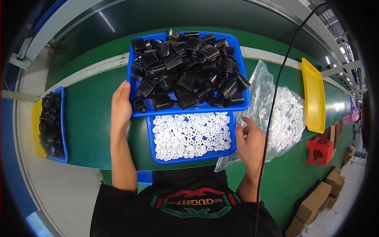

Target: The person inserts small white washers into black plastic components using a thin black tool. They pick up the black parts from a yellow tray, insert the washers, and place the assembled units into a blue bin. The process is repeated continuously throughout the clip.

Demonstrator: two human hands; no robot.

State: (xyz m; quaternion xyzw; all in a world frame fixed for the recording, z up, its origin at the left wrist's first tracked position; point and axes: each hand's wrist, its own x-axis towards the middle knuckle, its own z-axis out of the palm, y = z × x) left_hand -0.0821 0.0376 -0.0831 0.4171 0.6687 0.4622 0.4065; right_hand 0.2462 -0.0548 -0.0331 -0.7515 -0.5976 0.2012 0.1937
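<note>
My left hand lies flat and open against the left rim of the blue tray of black plastic caps, while my right hand, fingers loosely spread and empty, touches the right edge of the nearer blue tray of white washers, which lies crosswise between both hands.

Two blue trays: the upper tray holds glossy black parts, the lower tray white rings. The surface is dark green. A clear bag holds more white rings. At right lie a yellow tray and a red stool.
</note>
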